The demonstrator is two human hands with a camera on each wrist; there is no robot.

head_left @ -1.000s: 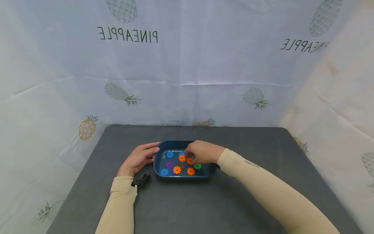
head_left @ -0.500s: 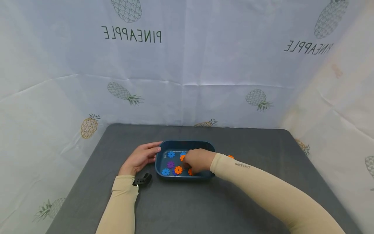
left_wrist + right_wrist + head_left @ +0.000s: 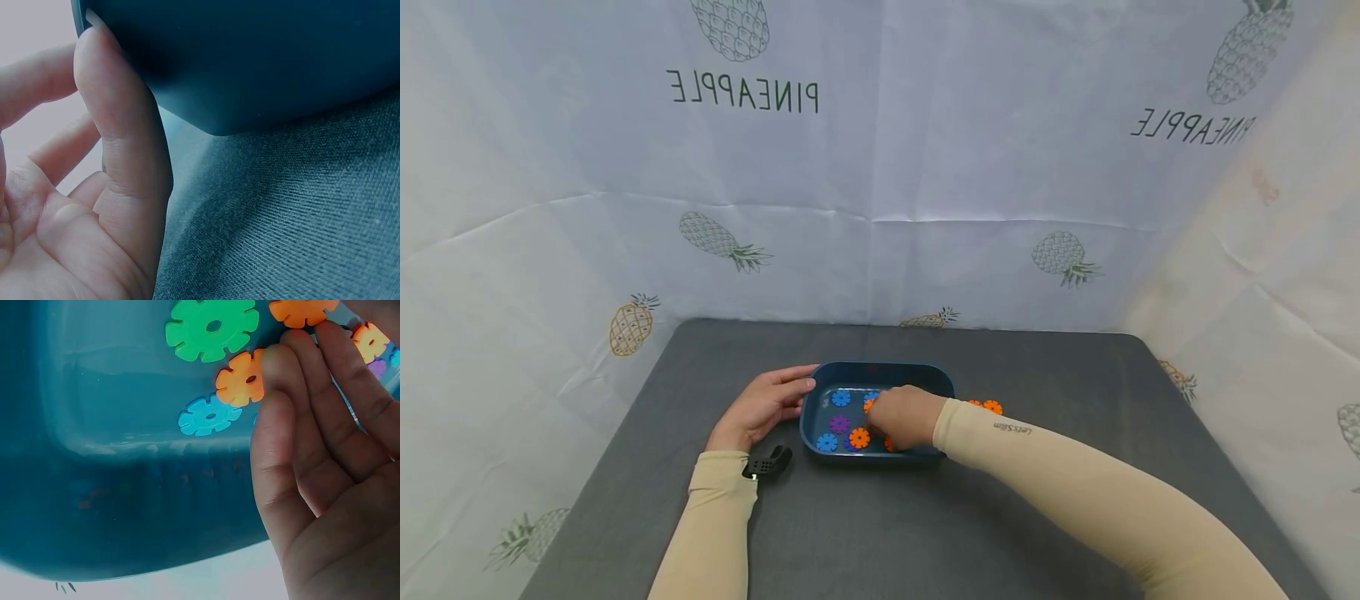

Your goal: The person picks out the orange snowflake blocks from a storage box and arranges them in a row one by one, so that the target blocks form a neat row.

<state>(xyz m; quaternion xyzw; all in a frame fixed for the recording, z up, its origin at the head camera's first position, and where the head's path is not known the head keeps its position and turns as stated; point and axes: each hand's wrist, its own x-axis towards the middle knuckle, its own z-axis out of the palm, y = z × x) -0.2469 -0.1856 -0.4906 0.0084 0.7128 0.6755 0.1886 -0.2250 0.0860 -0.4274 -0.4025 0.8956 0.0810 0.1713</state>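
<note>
The dark blue tray [image 3: 880, 457] holds several notched discs: blue [image 3: 841, 398], purple [image 3: 839, 424], orange [image 3: 859, 437] and green [image 3: 212, 326]. My left hand [image 3: 762, 406] rests at the tray's left end, its thumb [image 3: 125, 119] nearly straight against the outer wall and its other fingers relaxed. Inside the tray, my right hand [image 3: 910, 415] reaches down over the right half, fingers bent. In the right wrist view its fingertips touch or nearly touch an orange disc [image 3: 303, 309]; no disc is clearly gripped. From the head, the hand hides its fingertips and the green disc.
Two orange discs [image 3: 992, 407] lie on the grey table [image 3: 842, 533] beyond the tray's right end, partly behind the right sleeve [image 3: 1060, 458]. A black strap [image 3: 767, 462] is at the left wrist. White pineapple-print cloth [image 3: 880, 167] hangs behind the table.
My right hand has moved slightly left and down into the tray, now covering the green disc. Orange discs right of the tray have come into view beside the sleeve. My left hand stays at the tray.
</note>
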